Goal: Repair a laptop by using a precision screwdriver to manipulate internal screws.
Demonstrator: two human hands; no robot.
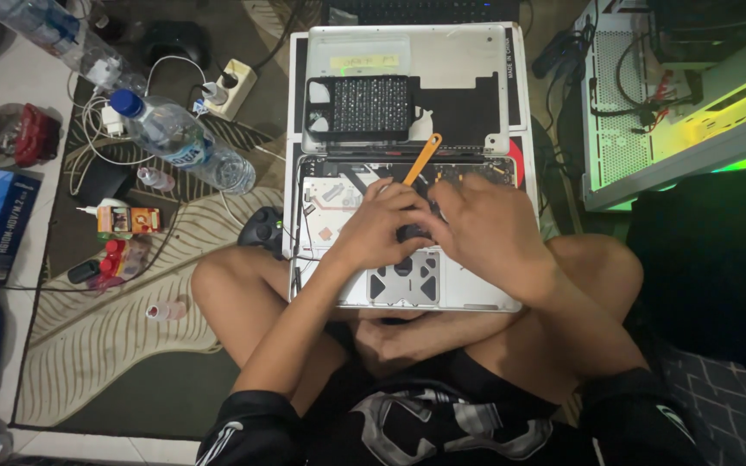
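Person's cross-legged on the rug with an opened-up laptop [403,285] across their legs, left hand [382,226] and right hand [481,226] both curled over a dark part [414,231] inside, orange pry tool [421,160] poking out above, grip itself hidden.

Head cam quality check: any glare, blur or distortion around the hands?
Head view: dim room light, soft shadows; green glow blows out on the PC case at the right edge. Left hand and right hand slightly soft over the opened laptop; orange pry tool reads clearly. Wide-angle bending shows at the edges; bottle carries small highlights.
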